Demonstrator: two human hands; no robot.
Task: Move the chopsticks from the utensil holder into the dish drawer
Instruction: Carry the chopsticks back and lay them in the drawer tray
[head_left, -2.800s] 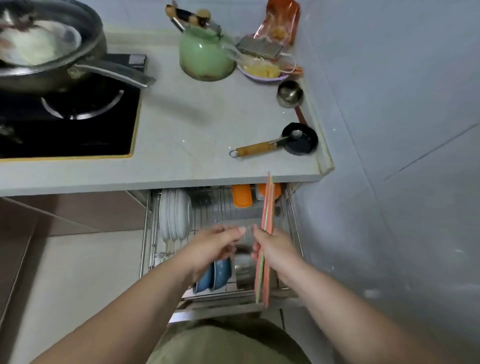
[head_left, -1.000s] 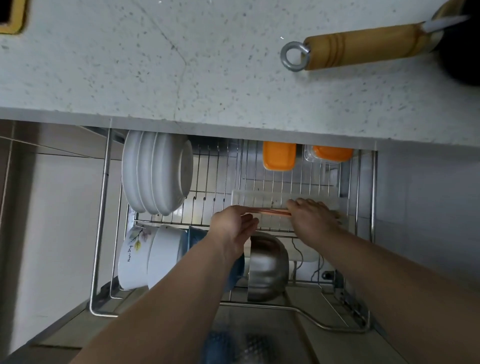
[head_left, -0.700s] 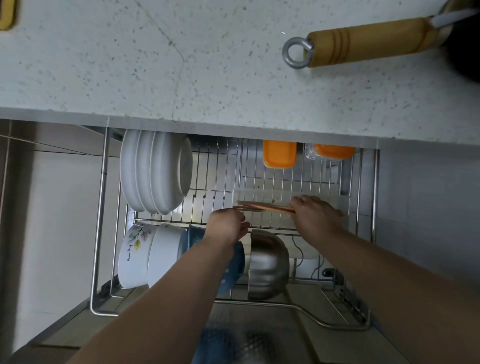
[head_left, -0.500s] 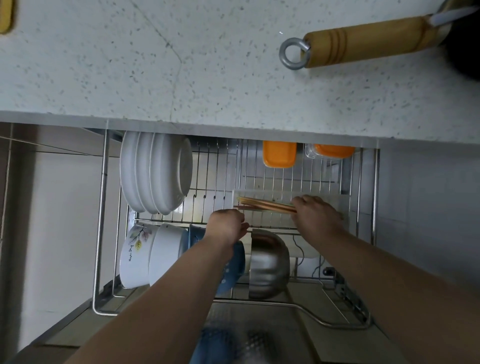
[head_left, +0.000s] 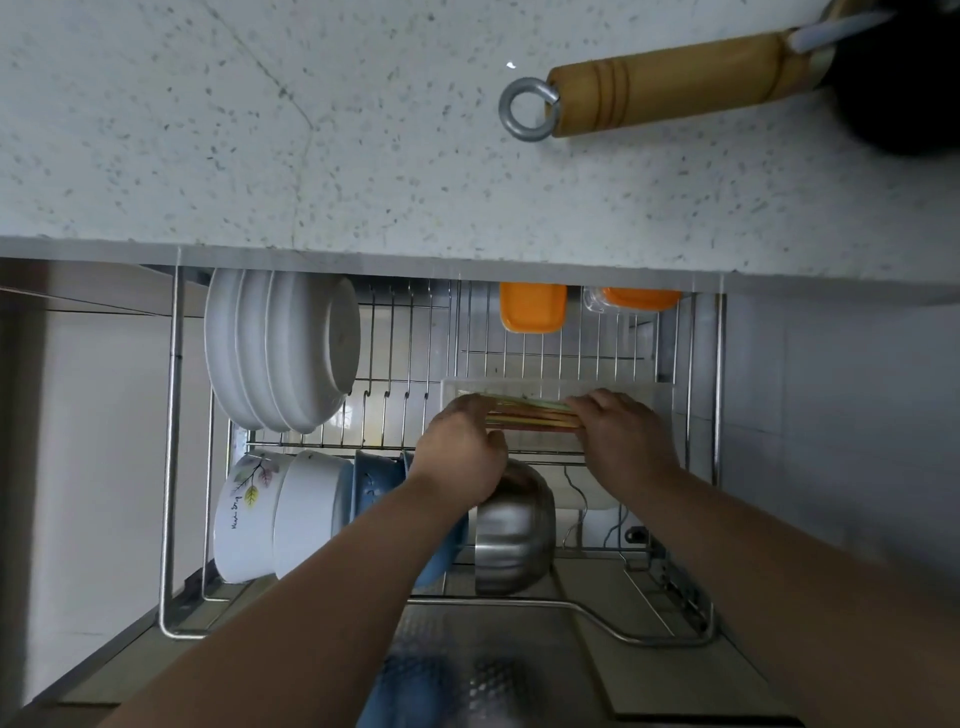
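A bundle of coloured chopsticks (head_left: 530, 414) lies sideways inside a clear plastic tray (head_left: 660, 397) in the open wire dish drawer (head_left: 174, 441). My left hand (head_left: 462, 447) closes on the bundle's left end. My right hand (head_left: 621, 436) grips its right end from above. Both ends of the chopsticks are hidden under my fingers. The utensil holder is out of view.
White plates (head_left: 280, 353) stand at the drawer's back left, with white bowls (head_left: 270, 514), a blue bowl (head_left: 384, 473) and a steel bowl (head_left: 514, 525) in front. Orange-lidded boxes (head_left: 532, 306) sit at the back. The counter edge (head_left: 467, 265) overhangs, bearing a wooden-handled pan (head_left: 670, 85).
Both hands carried the chopsticks from upright above the drawer down into the clear tray, turning them sideways. In the last second my left hand slid right onto the bundle's left end.
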